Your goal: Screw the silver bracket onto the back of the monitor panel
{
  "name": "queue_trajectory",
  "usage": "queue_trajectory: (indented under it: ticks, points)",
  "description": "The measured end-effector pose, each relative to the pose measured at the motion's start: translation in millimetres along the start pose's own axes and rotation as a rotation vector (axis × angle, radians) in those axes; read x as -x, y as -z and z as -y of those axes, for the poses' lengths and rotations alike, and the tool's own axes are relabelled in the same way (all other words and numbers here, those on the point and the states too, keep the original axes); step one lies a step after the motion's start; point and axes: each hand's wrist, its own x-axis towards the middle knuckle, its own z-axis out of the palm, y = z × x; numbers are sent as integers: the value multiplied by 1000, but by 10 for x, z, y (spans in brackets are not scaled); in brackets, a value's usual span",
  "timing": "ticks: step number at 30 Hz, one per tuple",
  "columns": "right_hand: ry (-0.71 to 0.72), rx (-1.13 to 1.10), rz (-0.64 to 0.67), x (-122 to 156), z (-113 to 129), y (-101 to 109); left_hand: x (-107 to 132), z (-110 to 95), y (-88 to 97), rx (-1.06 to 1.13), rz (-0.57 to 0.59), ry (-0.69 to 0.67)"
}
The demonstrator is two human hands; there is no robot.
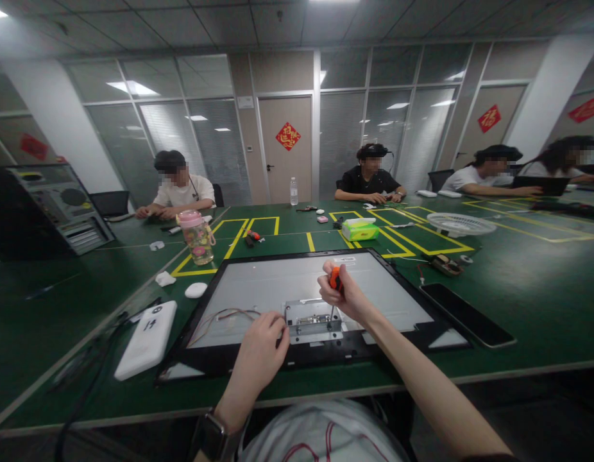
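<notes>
A flat display panel (pixel 258 282) with a black frame lies on the green table before me, its grey-white face up. A metal bracket (pixel 312 316) sits on its lower middle. My right hand (pixel 342 292) is closed around the orange handle of a screwdriver (pixel 335 278). The shaft points down, its tip at the bracket's right part. My left hand (pixel 264 340) is curled at the bracket's left edge, thumb and fingers against it; the fingertips are partly hidden. Thin coloured wires (pixel 232 313) run over the panel beside that hand.
Left of the panel lie a white power bank (pixel 147 340), a white oval case (pixel 195 290) and a pink-lidded bottle (pixel 195 237). A black phone (pixel 465 314) lies to the right. Beyond are a tissue pack (pixel 359 230), a white round grille (pixel 460 224) and several seated people.
</notes>
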Motion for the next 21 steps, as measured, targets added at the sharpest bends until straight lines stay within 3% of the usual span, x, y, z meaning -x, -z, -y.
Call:
queue_trajectory:
  ticks: [7,16,21]
  points:
    - [17,-7,-23,-26,-24,-16,-2,12,-17,24,-28,-6]
    - [-53,-115,114,-24,-25,-16,-4,15,-13,7,1,-5]
    - [-77,-73,71,-30,-49,-49,-6,3,-9,-2,2,-3]
